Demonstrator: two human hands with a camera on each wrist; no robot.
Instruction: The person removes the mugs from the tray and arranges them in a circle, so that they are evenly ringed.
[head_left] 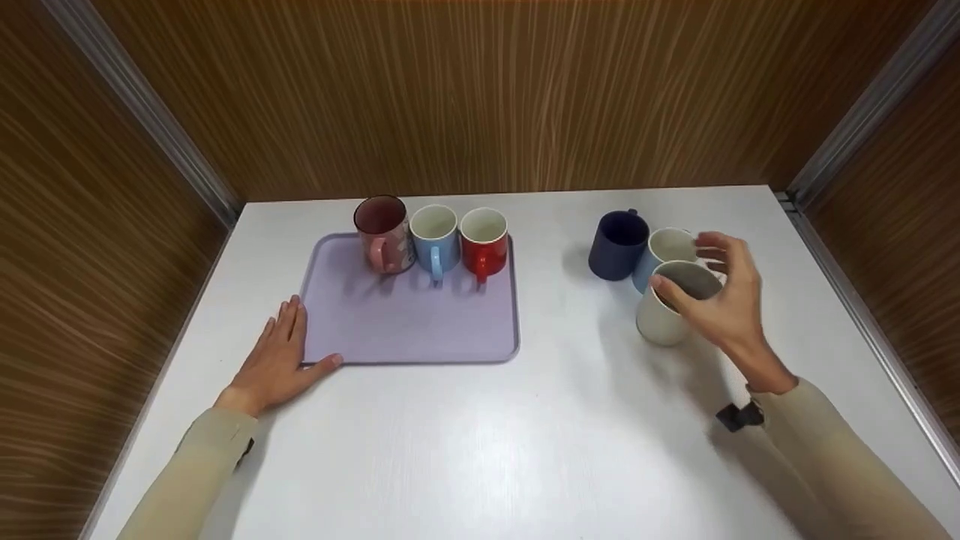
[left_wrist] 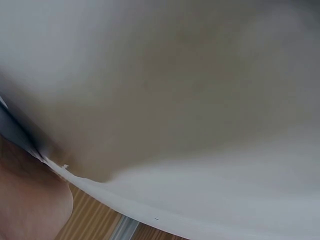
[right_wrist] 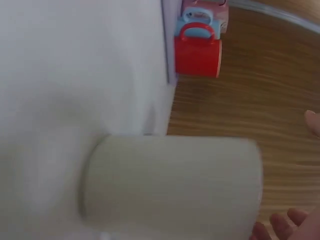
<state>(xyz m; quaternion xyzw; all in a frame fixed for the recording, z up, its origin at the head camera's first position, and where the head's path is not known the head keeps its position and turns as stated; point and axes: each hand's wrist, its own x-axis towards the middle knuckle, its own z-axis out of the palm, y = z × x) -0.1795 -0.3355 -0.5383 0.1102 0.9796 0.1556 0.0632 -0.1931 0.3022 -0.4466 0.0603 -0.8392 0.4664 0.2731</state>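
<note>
The left hand is laid open at the 8 o'clock corner of the tray, thumb and fingers spread along its edges, nothing gripped. The tray's 12 o'clock side is lined, towards 3 o'clock, by the pink mug, blue mug and red mug. The right hand is held over the white mug, its digits parted widely; nothing is gripped. From that mug, the second blue mug is seen at 12 o'clock, the navy mug at 11.

This seems to be a booth: wood-patterned panels enclose the white surface at nine, twelve and three o'clock, with metal strips at ten and two.
</note>
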